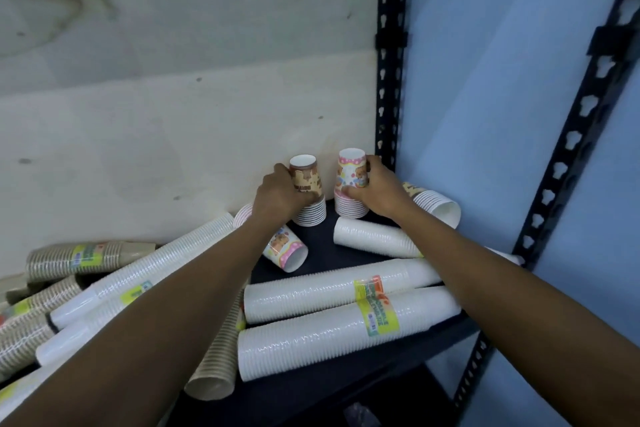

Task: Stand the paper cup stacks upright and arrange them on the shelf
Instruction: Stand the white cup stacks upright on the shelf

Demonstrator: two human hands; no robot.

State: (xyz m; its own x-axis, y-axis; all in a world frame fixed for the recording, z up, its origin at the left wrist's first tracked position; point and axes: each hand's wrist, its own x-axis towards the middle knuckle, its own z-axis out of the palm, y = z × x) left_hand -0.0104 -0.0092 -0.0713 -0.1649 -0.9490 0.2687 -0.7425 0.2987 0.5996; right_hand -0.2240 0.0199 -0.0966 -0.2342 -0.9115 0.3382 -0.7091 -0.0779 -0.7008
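At the back corner of the dark shelf (pixel 322 253), the left hand (pixel 277 196) gripped an upright brown cup stack (pixel 308 191) while the right hand (pixel 375 189) gripped an upright pink cup stack (pixel 349 180) just beside it.

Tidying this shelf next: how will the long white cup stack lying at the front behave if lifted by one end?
Nested paper cups: the white cup stack probably feels light. Round and lying sideways, it may roll. So long, it could sag.

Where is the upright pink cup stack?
Head view: the pink cup stack stands back right on the shelf, in the right hand, beside the brown stack.
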